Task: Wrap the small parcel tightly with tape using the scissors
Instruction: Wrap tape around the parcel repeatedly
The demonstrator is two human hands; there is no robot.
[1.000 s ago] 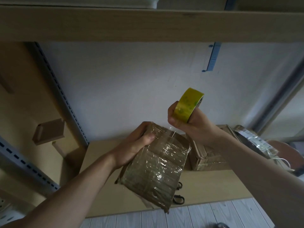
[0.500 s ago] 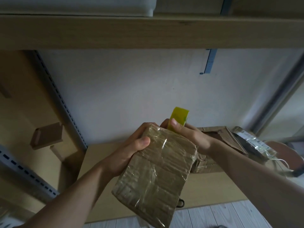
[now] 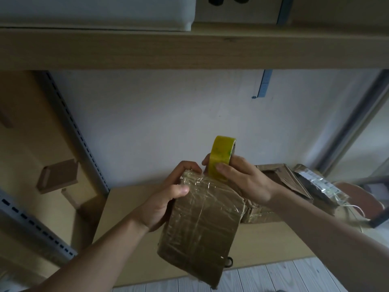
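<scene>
Left hand [image 3: 166, 199] grips the taped brown parcel [image 3: 202, 224]; right hand [image 3: 242, 180] holds the yellow tape roll [image 3: 221, 158], seemingly touching its top edge.

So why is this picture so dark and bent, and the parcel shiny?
Head view: the light is dim, so colours look murky; the wide lens makes the metal upright lean outward; glare streaks run across the shiny wrap on the parcel; the yellow tape roll stands out; the far right edge is smeared.
</scene>
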